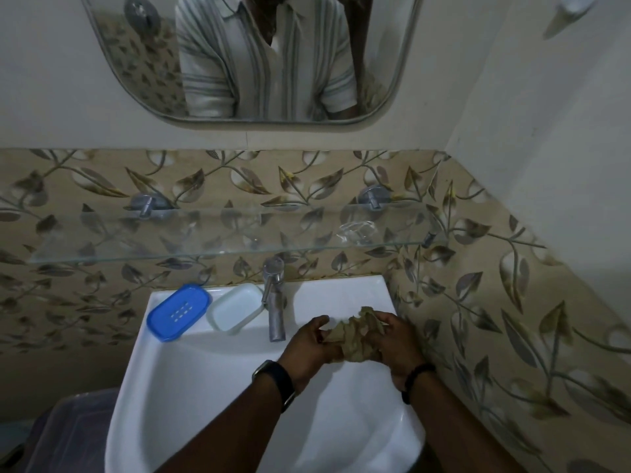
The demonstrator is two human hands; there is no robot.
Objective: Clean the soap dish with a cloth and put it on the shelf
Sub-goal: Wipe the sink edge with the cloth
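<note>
A crumpled brown cloth (358, 331) is bunched between both my hands over the right rear part of the white sink (191, 387). My left hand (312, 343) grips its left side and my right hand (399, 343) grips its right side. The soap dish lies in two parts on the sink's back left ledge: a blue slotted tray (178, 312) and a white base (236, 308) beside it, both apart from my hands. A glass shelf (102, 240) runs along the tiled wall above the sink.
A steel tap (275, 298) stands between the soap dish parts and my hands. A small clear object (358, 232) rests on the shelf's right end. A mirror (102, 80) hangs above. A lidded plastic bin (68, 431) sits at lower left. The tiled wall closes in on the right.
</note>
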